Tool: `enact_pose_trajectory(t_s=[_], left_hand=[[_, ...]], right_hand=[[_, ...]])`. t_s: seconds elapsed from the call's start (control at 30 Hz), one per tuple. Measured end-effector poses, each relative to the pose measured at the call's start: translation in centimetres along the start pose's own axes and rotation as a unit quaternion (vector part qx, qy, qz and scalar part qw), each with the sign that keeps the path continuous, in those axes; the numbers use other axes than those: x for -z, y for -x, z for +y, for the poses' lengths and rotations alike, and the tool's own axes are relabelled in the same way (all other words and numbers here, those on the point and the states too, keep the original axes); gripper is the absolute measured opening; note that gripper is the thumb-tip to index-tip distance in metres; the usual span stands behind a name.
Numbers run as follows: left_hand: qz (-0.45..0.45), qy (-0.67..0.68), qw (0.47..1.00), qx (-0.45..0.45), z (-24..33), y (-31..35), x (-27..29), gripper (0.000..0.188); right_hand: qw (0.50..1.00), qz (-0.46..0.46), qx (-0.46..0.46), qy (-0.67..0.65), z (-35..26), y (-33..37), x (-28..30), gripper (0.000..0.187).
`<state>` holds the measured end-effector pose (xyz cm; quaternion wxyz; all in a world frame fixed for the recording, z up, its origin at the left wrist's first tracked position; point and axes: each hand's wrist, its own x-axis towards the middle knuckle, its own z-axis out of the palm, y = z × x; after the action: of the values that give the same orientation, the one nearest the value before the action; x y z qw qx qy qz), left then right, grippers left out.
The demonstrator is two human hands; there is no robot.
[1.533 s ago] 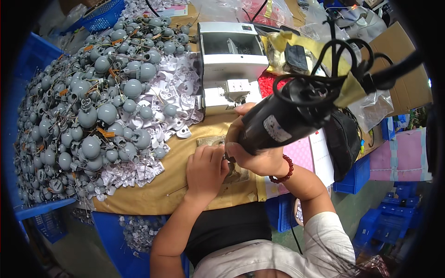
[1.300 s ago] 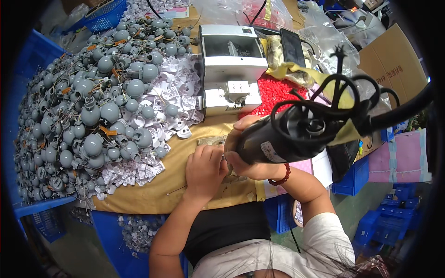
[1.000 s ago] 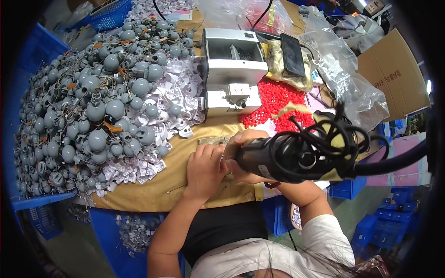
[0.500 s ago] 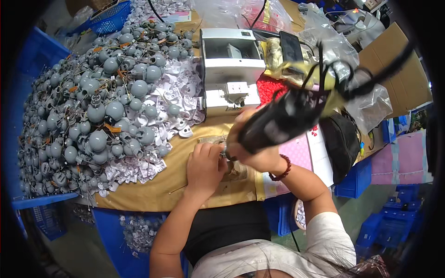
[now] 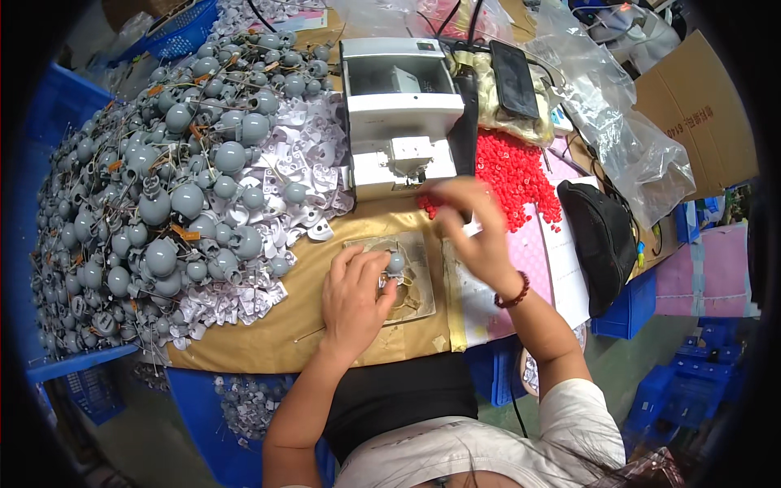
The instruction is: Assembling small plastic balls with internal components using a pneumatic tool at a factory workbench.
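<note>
My left hand (image 5: 355, 297) rests on a flat square metal plate (image 5: 416, 260) on the table. Its thumb and fingers curl round a small grey ball-shaped part (image 5: 395, 263), with some shiny metal and thin wire below the ball. My right hand (image 5: 480, 236), blurred by motion, is raised to the right of the plate, near the small red pieces (image 5: 512, 175). Its thumb and forefinger are apart, with nothing visible between them. A black power screwdriver (image 5: 465, 118) hangs on a cable right beside the white machine (image 5: 403, 114).
Grey ball-shaped parts with wires (image 5: 159, 211) are heaped on the left, beside white plastic pieces (image 5: 305, 163). Behind the red pieces lies a phone (image 5: 513, 77) on a bag. A black pouch (image 5: 598, 244), clear plastic (image 5: 643, 154) and a cardboard box (image 5: 695, 114) are at right.
My right hand has let go of the black screwdriver, which has swung back beside the machine, and has moved right and up. The left hand stays at the plate, and the red pieces are uncovered.
</note>
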<state>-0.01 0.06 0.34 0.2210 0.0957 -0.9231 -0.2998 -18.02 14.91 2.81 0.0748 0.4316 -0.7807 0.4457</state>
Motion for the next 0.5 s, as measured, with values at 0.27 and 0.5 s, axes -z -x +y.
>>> enact_pose_trajectory(t_s=[0.27, 0.5], left_hand=[[0.011, 0.009, 1.000, -0.018, 0.3, 0.2, -0.1, 0.039], [0.012, 0.009, 1.000, -0.021, 0.4, 0.1, 0.0, 0.040]], right_hand=[[0.969, -0.143, -0.118, -0.164, -2.3, 1.3, -4.1, 0.009], [0.883, -0.070, -0.274, -0.374, -2.9, 0.8, -6.9, 0.018]])
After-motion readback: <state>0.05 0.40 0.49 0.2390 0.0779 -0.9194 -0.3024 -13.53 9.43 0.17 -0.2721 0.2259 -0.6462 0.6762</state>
